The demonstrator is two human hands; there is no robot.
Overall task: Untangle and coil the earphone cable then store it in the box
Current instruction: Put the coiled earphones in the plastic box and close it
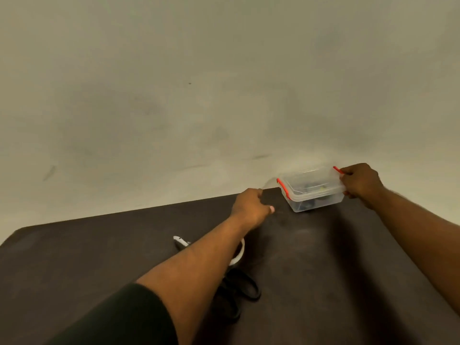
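1. The right hand grips the right end of the clear plastic box, fingers curled round its rim just beside the right-hand red latch.
2. The left hand is stretched out left of the box, apart from its body, fingers curled as if pinching the edge of a faint, blurred transparent piece that may be the box's lid; whether it truly holds it cannot be told.
3. The box stands at the far edge of the dark table, close to the pale wall. A second red latch sits on its left end. Dark items show through its walls, too blurred to tell apart.
4. The earphone cable cannot be made out for certain. A dark looped shape lies on the table near the person, partly hidden under the left forearm; it could be cable or scissor handles.
5. Beside that forearm a white ring, seemingly a roll of tape, lies on the table, and a small white-and-dark object lies to its left.
6. A black sleeve covers the left upper arm.
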